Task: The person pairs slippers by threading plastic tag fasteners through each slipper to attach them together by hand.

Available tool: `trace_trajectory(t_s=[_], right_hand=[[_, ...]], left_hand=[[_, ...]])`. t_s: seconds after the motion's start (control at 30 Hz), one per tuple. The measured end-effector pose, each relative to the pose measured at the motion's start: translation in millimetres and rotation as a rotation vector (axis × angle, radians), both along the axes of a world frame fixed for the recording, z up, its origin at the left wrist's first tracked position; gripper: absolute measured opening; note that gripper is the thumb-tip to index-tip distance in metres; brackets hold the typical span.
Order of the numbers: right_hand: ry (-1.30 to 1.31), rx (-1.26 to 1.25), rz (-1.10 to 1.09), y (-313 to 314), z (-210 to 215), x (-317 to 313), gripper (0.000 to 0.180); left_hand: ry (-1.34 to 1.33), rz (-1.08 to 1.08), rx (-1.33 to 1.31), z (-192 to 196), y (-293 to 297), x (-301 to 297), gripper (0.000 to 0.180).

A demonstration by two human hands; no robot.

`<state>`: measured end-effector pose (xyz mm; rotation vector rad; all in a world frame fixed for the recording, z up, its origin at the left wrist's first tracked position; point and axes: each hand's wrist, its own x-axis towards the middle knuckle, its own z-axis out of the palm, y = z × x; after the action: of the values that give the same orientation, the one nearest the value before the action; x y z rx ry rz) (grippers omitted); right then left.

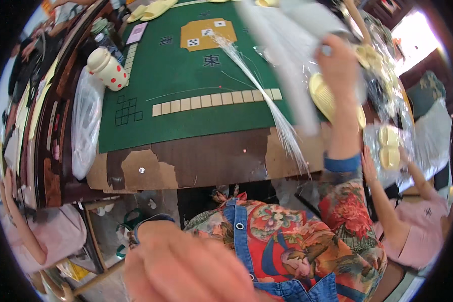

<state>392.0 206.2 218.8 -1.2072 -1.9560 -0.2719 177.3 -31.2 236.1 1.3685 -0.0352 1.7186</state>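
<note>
My right hand is raised over the right side of the table, closed in a fist. It seems to grip a whitish translucent plastic bag, which is streaked by motion. Close below the view, my left hand is blurred, with its fingers curled together; whatever lies in them is hidden. Between the hands, a bundle of thin white strands lies slantwise across the green mat, its frayed end hanging toward the table's near edge. Beside the right wrist is a pale yellow slipper, partly covered.
A white flask with red dots and dark bottles stand at the left. More yellow slippers lie at the far edge. At the right, a person in pink handles bagged slippers; another pink-clad person sits at the left.
</note>
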Motion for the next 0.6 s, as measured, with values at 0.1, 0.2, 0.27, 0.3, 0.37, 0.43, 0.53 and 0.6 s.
trace_trajectory(t_s=[0.1, 0.2, 0.27, 0.3, 0.37, 0.43, 0.53, 0.6], right_hand=[[0.060, -0.187, 0.160, -34, -55, -87, 0.016], [0.124, -0.433, 0.168, -59, -126, -145, 0.017], [0.106, -0.541, 0.287, -73, -156, -151, 0.025], [0.120, -0.564, 0.371, -78, -165, -147, 0.029], [0.248, -0.482, 0.424, -81, -151, -126, 0.025], [0.290, -0.513, 0.293, -72, -127, -71, 0.017], [0.265, -0.481, -0.014, -51, -129, -10, 0.030], [0.140, -0.553, -0.089, -52, -147, 21, 0.036]], left_hand=[[-0.143, -0.411, -0.056, 18, -7, 0, 0.031], [-0.099, -0.658, 0.077, 10, 5, 0, 0.038], [-0.159, -0.685, 0.122, -8, 3, -7, 0.037], [-0.222, -0.697, 0.168, -22, 2, -12, 0.038], [-0.133, -0.048, 0.085, -50, -2, -18, 0.041], [0.694, 0.817, -0.222, -88, 11, -49, 0.030], [1.053, 1.228, -0.453, -155, 13, -83, 0.044], [1.389, 1.591, -0.558, -194, 7, -98, 0.065]])
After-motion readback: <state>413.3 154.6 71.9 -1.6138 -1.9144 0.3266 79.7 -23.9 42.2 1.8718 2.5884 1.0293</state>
